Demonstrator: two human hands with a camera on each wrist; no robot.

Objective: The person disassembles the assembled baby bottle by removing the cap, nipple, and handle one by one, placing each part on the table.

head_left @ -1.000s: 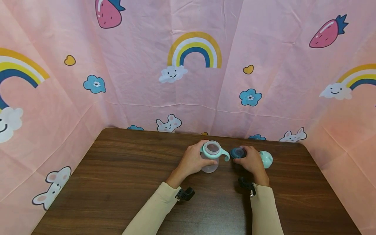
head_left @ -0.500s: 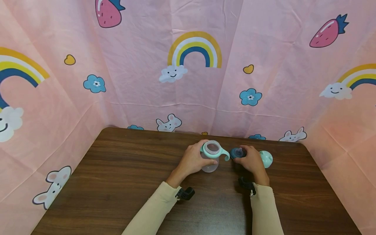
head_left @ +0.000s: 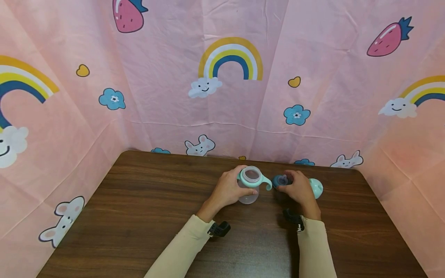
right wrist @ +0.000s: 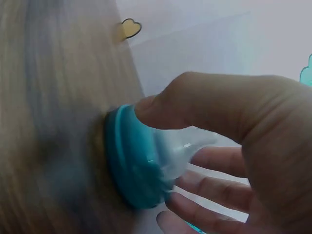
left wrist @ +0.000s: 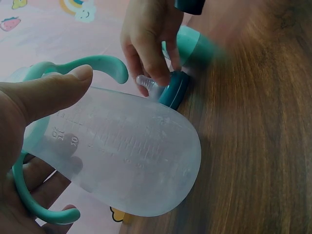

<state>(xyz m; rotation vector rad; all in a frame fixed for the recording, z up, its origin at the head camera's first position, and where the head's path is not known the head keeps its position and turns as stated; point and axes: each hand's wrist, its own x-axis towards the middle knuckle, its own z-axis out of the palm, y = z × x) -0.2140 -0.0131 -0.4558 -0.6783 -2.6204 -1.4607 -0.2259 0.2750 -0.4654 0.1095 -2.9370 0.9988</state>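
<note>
My left hand grips a clear baby bottle round its neck, where a mint ring with two curved handles sits. The bottle's mouth is uncovered and faces up in the head view. To its right, my right hand has thumb and fingers round a bottle nipple in a dark teal collar. In the right wrist view the thumb tip lies on the collar, the fingers on the far side of the clear nipple. The collar sits low at the table surface.
A mint bottle cap stands just right of my right hand, partly hidden behind it. The dark wooden table ends at the back against a pink printed cloth, which hangs along the sides too.
The clear nipple shows more plainly from above than a second ago. My right hand has shifted slightly to the right; the left hand and bottle keep their place.
</note>
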